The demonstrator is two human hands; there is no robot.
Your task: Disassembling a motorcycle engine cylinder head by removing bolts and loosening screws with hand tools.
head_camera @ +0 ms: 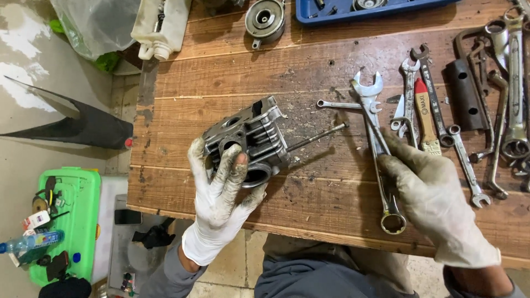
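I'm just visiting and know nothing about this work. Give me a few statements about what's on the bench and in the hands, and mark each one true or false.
1. The left hand grips a finned metal engine part. True.
2. The right hand is bare. False: both hands wear soiled white gloves.
3. A long thin rod sticks out of the engine part toward the wrenches. True.
4. The right hand rests on a hammer. False: it lies on a combination wrench on the wooden bench.
5. A blue tray sits at the far edge of the bench. True.
6. The wrenches lie left of the engine part. False: they lie to its right.
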